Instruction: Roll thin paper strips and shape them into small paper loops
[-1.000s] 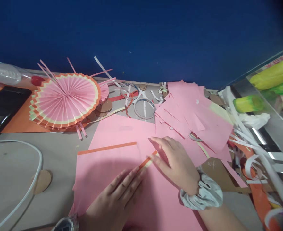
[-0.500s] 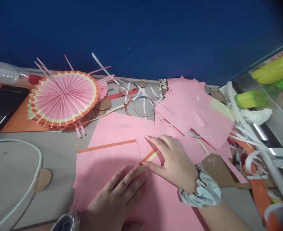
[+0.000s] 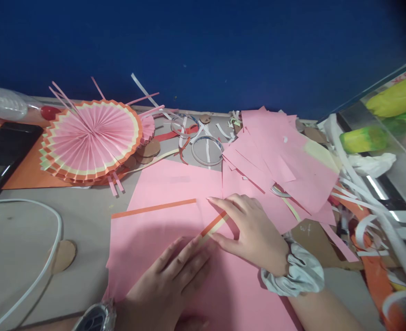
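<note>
My left hand (image 3: pixel 170 280) lies flat, fingers stretched out, on a large pink paper sheet (image 3: pixel 147 239) in front of me. Its fingertips touch the near end of a narrow orange and cream strip (image 3: pixel 214 225). My right hand (image 3: pixel 249 230), a grey scrunchie (image 3: pixel 297 273) on the wrist, rests on the same sheet with fingers spread, the index finger and thumb framing the strip. A thin orange edge (image 3: pixel 154 208) shows along the sheet's far side. Neither hand grips anything.
A pleated pink, cream and orange paper fan (image 3: pixel 90 140) lies at the back left, beside a black phone (image 3: pixel 2 154) and a clear bottle (image 3: pixel 13 105). Cut pink pieces (image 3: pixel 282 161), clear rings (image 3: pixel 208 149), paper scraps, cardboard discs (image 3: pixel 63 255) and a white cable (image 3: pixel 47 266) lie around.
Both hands stay almost in place on the sheet; the view has shifted slightly, and the right hand's fingers have crept a little along the strip.
</note>
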Demonstrator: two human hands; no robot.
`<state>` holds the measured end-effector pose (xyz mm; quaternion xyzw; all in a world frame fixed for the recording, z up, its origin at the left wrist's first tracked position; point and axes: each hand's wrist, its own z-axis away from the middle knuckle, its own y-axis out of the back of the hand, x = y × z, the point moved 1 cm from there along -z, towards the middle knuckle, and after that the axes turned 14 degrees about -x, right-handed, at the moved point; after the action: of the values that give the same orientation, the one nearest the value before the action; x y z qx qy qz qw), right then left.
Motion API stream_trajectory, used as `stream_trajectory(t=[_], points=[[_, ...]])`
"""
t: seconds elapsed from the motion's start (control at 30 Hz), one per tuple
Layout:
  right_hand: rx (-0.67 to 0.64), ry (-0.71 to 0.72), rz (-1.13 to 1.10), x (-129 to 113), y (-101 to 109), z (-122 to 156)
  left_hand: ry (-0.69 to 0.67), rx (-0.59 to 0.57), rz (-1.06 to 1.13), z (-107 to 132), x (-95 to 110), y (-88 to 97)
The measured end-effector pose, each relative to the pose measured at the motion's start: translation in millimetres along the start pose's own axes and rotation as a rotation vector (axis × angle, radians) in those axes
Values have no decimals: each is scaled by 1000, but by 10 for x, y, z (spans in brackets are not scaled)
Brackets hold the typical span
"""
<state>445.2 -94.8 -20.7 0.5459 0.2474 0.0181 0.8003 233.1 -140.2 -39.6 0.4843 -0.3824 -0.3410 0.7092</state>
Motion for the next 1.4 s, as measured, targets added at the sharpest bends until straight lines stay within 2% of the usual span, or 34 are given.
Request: stream_trajectory(t=[0.13,1.2,1.4], points=[[0,2,1,-8,7,4,-40,-11,-13,-1,-13,8],[-15,3,-29,-7,14,-8,26,-17,7,13,19,79],[-14,23,-35,-5,14,4,-26,-15,-18,25,-26,129]])
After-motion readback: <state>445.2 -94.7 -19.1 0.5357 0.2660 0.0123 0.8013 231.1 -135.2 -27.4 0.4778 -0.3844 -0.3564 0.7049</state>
